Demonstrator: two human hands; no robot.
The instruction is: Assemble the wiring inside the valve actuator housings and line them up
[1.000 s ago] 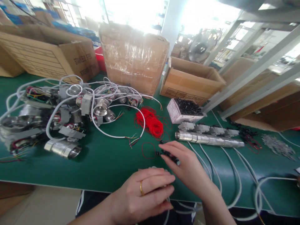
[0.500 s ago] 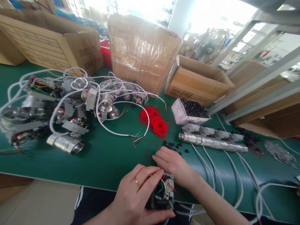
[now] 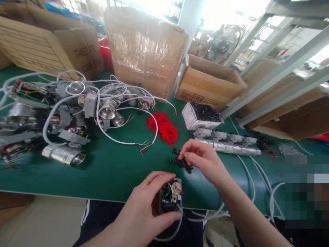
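At the near worktop (image 3: 115, 168) edge, left hand (image 3: 142, 211) is gripping a wired module (image 3: 169, 198); right hand (image 3: 205, 161) is pinching black clips (image 3: 184, 164).

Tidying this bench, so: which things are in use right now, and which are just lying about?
In use:
wired module, gripped in left hand
loose black parts, at the fingertips of right hand

Lying about:
red wire
parts box
metal tubes
heap of cabled units
cartons
fan
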